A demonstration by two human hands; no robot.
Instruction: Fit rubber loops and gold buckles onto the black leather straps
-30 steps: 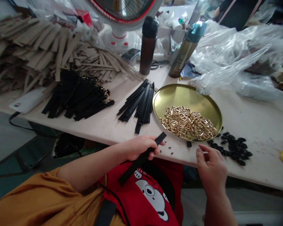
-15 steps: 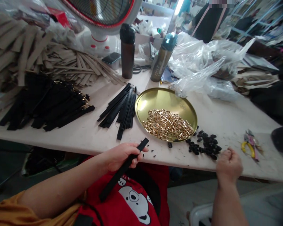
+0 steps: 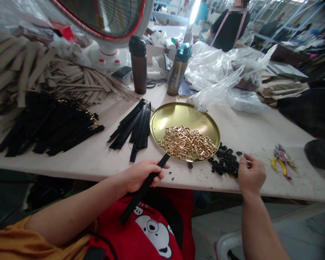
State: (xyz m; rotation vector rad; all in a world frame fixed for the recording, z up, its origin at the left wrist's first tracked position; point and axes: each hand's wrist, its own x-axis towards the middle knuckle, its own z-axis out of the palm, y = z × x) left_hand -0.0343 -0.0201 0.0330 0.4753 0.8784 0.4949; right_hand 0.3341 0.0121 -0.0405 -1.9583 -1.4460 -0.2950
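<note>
My left hand (image 3: 141, 176) is closed round a long black strap (image 3: 135, 200) that slants from the table edge down over my red apron. My right hand (image 3: 250, 173) hovers at the table's front edge beside a heap of small black loops (image 3: 225, 160), fingers curled in a pinch; whether they hold a loop I cannot see. A round gold tray (image 3: 178, 115) with several gold buckles (image 3: 188, 142) sits just beyond both hands.
Loose black straps (image 3: 134, 126) lie left of the tray, and a bigger pile of finished straps (image 3: 48, 126) further left. Brown strips, a fan, two bottles (image 3: 137, 65) and plastic bags (image 3: 227, 76) crowd the back. Pliers (image 3: 280, 160) lie at right. A person stands beyond.
My right hand moved right along the table edge, then back up to the black loops. The view shifted right and up. My left hand kept the strap in place.
</note>
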